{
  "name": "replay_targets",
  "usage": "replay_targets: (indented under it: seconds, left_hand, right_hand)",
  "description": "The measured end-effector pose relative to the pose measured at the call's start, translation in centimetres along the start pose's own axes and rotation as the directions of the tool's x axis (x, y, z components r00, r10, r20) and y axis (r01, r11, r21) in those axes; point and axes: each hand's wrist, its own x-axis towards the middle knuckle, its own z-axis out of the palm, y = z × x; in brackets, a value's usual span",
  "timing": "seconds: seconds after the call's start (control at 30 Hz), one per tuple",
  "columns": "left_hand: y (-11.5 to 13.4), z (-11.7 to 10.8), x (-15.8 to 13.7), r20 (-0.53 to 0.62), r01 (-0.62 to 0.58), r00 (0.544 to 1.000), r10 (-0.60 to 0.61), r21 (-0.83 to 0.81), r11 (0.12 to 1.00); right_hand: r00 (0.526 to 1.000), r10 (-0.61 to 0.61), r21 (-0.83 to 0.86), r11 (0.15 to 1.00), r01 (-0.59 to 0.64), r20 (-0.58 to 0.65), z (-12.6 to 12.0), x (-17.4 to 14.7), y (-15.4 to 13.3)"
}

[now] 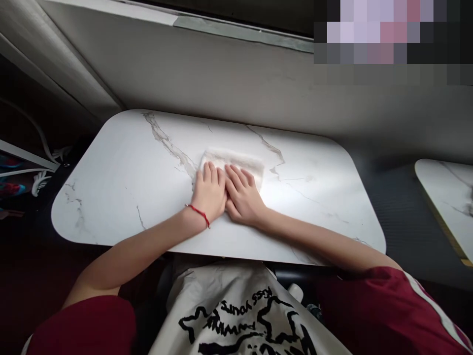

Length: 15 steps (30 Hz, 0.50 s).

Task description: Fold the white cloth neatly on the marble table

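A folded white cloth (236, 159) lies on a white marble-patterned table (111, 187), near its middle. My left hand (210, 190) presses down on the left part of the cloth, fingers close together and slightly bent over it. Beside it, my right hand (244, 195) holds the cloth's right part against the tabletop in the same way. The two hands touch at the thumbs, which are partly hidden. A red string bracelet (198, 215) is around my left wrist. The cloth's near edge is covered by my hands.
A grey panel (221, 79) rises behind the table's far edge. Another marble-patterned tabletop (451, 192) stands at the right. White cables (40, 180) hang at the left. A light apron with black drawings (236, 310) covers my lap.
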Motion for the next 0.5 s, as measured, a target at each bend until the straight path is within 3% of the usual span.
replay_targets:
  seconds: [0.13,0.3,0.4,0.5]
  left_hand:
    - [-4.9,0.3,3.6,-0.055,0.179,0.982,-0.183,-0.074,0.981]
    - [-10.4,1.2,6.5,-0.098,0.354,0.923,-0.372,-0.163,0.921]
    - [-12.4,1.9,7.7,-0.093,0.406,0.897,-0.432,-0.211,0.889]
    - [-13.3,2.4,8.4,-0.103,0.41,0.89,-0.444,-0.242,0.879]
  right_hand:
    - [0.994,-0.091,0.046,0.995,0.088,0.061,2.8,8.1,2.6]
    - [0.965,-0.246,0.128,0.964,0.234,0.087,5.6,17.4,4.7]
    - [0.958,-0.267,0.158,0.955,0.249,0.102,6.4,20.5,5.4]
    - [0.969,-0.229,0.145,0.966,0.214,0.095,6.8,21.4,5.6]
